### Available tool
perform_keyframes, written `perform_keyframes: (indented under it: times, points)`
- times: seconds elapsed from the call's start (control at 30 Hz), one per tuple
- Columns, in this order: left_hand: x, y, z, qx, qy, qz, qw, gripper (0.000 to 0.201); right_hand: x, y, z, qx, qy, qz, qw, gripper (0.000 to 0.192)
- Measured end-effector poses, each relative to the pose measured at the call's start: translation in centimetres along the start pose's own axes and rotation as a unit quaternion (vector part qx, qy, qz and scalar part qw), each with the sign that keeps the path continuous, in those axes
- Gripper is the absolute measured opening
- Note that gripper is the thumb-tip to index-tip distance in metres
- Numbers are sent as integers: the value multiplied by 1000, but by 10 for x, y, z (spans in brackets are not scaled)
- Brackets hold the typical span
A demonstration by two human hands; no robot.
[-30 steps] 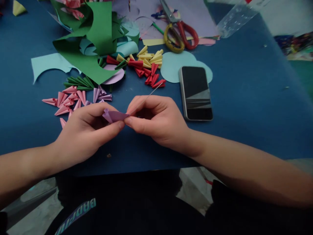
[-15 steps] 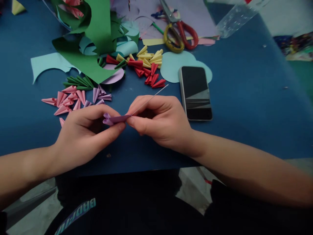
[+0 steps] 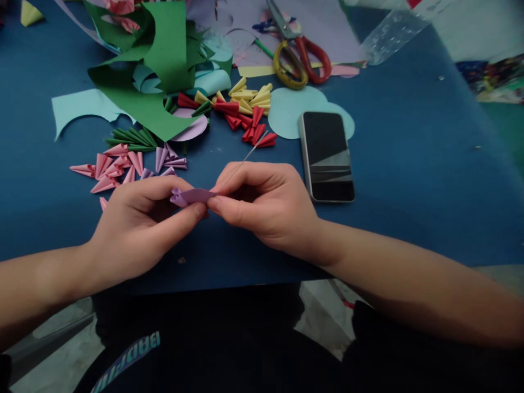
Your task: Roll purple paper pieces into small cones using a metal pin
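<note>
A small piece of purple paper (image 3: 197,195), curled at its left end, lies between my hands above the near part of the table. My left hand (image 3: 139,221) is closed, its thumb and forefinger pinching the paper from the left. My right hand (image 3: 266,202) is closed in a pinch at the paper's right tip, touching it. Out of the right hand's grip a thin pale rod (image 3: 248,154), like a needle or wire, slants up and to the right. Its lower end is hidden by the fingers. Purple paper cones (image 3: 161,158) and pink paper cones (image 3: 110,169) lie just beyond my left hand.
On the blue table (image 3: 409,180) a phone (image 3: 328,158) lies right of my right hand. Beyond are red cones (image 3: 254,131), yellow cones (image 3: 249,97), green cones (image 3: 133,138), green paper scraps (image 3: 167,49), a light blue cloud cutout (image 3: 292,112) and scissors (image 3: 303,57).
The thin rod's upper end has swung left and its angle is steeper. The purple paper has turned slightly, showing more of its face. Both hands keep their pinch, the right one shifting slightly left.
</note>
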State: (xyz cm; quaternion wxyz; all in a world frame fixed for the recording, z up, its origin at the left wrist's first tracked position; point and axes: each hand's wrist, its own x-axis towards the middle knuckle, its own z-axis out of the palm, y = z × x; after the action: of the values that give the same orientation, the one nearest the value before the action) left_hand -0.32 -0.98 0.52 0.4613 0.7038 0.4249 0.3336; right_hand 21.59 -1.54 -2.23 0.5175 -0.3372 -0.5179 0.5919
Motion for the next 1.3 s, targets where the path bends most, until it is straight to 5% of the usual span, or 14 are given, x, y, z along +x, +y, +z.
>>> perform_keyframes:
  times: [0.4, 0.8, 1.3]
  points:
    - [2, 4, -2, -31, -29, -23, 999, 10, 4, 3, -1, 46, -57, -13, 997, 19]
    - [-3, 0, 0, 33, 1, 42, 999, 4, 1, -1, 0, 9, -26, 3, 1000, 23]
    - [-3, 0, 3, 14, 15, 36, 999, 4, 4, 1, -2, -5, -39, -32, 999, 25]
